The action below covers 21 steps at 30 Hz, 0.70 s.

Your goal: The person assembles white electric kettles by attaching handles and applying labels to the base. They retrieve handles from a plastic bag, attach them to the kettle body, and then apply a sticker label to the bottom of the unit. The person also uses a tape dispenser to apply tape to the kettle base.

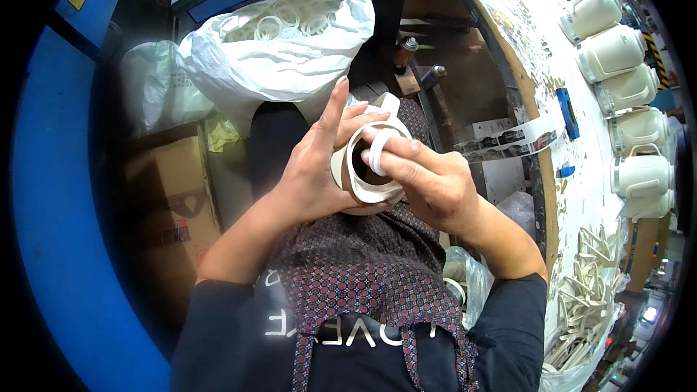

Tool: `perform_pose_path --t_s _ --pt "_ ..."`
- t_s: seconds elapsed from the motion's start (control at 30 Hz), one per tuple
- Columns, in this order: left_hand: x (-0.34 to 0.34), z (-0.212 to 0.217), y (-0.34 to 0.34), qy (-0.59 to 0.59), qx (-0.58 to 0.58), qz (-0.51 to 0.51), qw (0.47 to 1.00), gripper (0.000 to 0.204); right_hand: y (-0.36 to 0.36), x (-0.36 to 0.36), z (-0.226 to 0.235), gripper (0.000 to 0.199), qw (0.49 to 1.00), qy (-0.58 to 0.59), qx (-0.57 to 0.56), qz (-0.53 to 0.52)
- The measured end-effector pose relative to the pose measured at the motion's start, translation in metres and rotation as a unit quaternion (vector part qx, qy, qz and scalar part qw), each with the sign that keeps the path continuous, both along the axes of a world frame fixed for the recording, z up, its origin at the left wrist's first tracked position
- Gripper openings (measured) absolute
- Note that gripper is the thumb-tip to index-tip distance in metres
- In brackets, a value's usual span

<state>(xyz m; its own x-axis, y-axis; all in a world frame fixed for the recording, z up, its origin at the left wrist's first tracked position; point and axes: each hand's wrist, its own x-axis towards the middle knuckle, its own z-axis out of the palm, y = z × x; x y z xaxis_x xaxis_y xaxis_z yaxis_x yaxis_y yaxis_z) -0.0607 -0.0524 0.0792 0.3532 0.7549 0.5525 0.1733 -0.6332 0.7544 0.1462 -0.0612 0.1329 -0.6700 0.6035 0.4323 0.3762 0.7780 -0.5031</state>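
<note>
A cream plastic jug body lies in my lap with its round opening turned up toward me. My left hand is wrapped around its left side, the index finger stretched out away from it. A jug handle sticks out on the far side. My right hand pinches a white plastic ring between thumb and fingers. The ring stands tilted at the jug's mouth, partly over the dark inside. Whether it touches the inner wall is hidden by my fingers.
Beyond my knees stands a white sack full of pale rings. A worn workbench on the right carries several cream jugs, a blue cutter and a heap of loose handles. A cardboard box is at left.
</note>
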Motion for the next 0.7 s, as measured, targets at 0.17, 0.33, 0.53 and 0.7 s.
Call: perform_pose_path --t_s 0.17,0.33,0.53,0.7 --pt "0.006 0.001 -0.001 0.021 0.057 0.015 0.998 0.130 0.009 -0.011 0.021 0.020 0.964 -0.263 0.024 0.043" --pt "0.006 -0.001 -0.011 0.034 0.084 0.019 0.996 0.121 0.017 -0.011 0.019 0.007 0.953 -0.275 0.073 0.105" --pt "-0.003 0.015 -0.011 0.125 0.125 0.009 0.984 0.037 0.009 0.001 0.027 0.022 0.981 -0.145 -0.101 0.081" --pt "-0.039 0.032 0.020 -0.013 0.078 -0.025 0.997 0.036 -0.001 -0.006 0.023 0.054 0.998 0.015 0.001 0.058"
